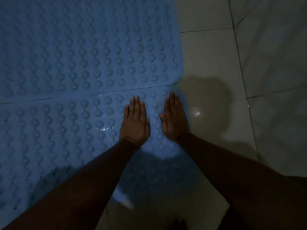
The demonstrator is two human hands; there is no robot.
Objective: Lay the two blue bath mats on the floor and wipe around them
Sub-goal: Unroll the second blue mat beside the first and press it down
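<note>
**Blue bath mats [103,90]: both down, near one pressed flat**

Far mat [83,47], blue rubbery sheet with rows of raised bumps, is laid flat on the floor. Near mat [58,130], same blue studded make, is set against it along one long seam, probably so a single covered patch is formed. Touching or slightly overlapped cannot be told.

Left hand [135,120] is laid palm-down on the near mat's right end, fingers straight and together. Right hand [175,117] is laid flat just beside it at the mat's right edge. The hands are kept apart and nothing is gripped. The mat is judged to be pressed down so it seats on the tile.

Glossy pale floor tiles [216,60] are seen at right. No cloth is seen, so wiping is judged not yet started.
</note>
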